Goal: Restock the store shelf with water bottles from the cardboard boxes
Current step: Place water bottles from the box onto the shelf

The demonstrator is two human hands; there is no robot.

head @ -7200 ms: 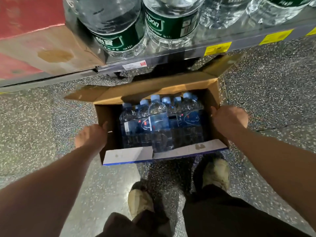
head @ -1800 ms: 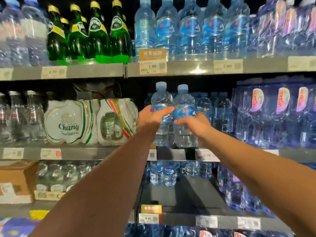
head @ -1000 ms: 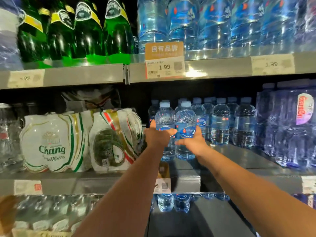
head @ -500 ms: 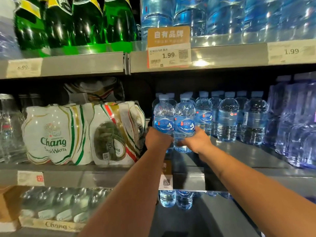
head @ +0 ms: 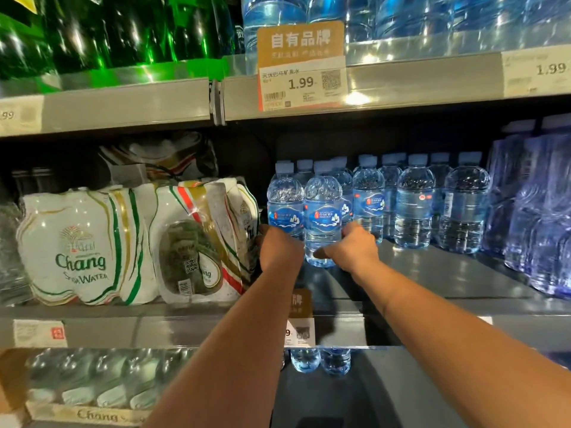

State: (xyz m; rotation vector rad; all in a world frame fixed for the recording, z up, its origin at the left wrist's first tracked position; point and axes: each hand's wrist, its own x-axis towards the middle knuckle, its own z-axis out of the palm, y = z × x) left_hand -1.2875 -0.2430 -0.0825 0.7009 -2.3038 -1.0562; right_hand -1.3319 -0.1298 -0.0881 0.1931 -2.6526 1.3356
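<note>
- Store shelving fills the view. A grey metal shelf [head: 432, 273] at the middle level carries a row of small water bottles [head: 414, 202] toward the back, with bare deck in front of them.
- On the same level to the left sit wrapped soda water packs [head: 83, 245]. Green bottles [head: 123, 32] and a price tag [head: 302, 66] mark the level above.
- Location of the task items: the left bottle [head: 285, 208] and the right bottle [head: 323, 217] are upright, side by side and touching. They are at the left end of the row, just in front of the bottles behind them. You cannot tell whether their bases have landed on the deck.
- Grip, left: your left hand [head: 279, 251] wraps the lower body of the left bottle, with the fingers curled round its far side, out of sight.
- Grip, right: your right hand [head: 352, 248] wraps the lower body of the right bottle, with the thumb laid across the front near the base.
- Pose: both forearms reach forward and upward and converge at the two bottles. The backs of both hands face you. The left hand lies close beside the nearest soda water pack.
- Handling: each bottle is full and capped, so expect a moderate one-hand load. The thin plastic wall probably yields under a hard squeeze, and the glossy label band may be slippery.
- Hold point: take each bottle on the lower body below the label, as now, and apply only enough pressure to prevent sliding.
- Stability: these bottles are tall and narrow. A nudge on release could topple the ones behind.
</note>
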